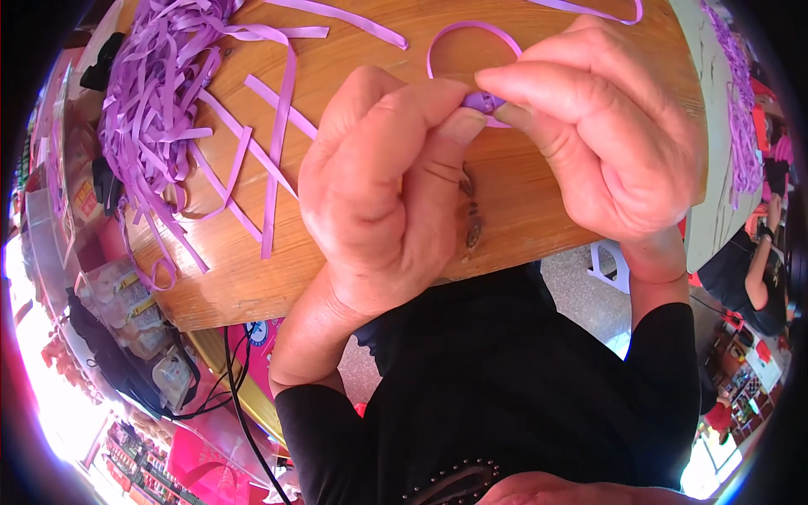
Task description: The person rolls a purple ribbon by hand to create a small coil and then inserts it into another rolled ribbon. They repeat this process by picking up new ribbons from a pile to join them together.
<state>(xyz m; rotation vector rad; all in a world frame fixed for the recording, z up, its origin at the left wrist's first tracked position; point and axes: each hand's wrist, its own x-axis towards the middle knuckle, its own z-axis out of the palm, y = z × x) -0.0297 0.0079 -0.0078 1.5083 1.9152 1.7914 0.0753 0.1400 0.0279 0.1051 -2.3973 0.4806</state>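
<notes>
Both hands meet above the wooden table (252, 278). Left hand (379, 185) and right hand (606, 135) pinch one purple ribbon (484, 103) between thumb and fingertips; its loop (471, 29) arches behind the hands. Keep the pinch tight at the fold and the loop flat and untwisted. Spare ribbon pile (160, 93) lies at far left.

Both hands are meeting over the desk (539, 210), near its front edge. Left hand (383, 189) is curling, thumb and forefinger pressing together at the tips. Right hand (606, 126) is closing opposite, its fingertips (492, 82) touching the left's in a shared pinching grip. Forearms are rising from black sleeves below the desk edge.
</notes>
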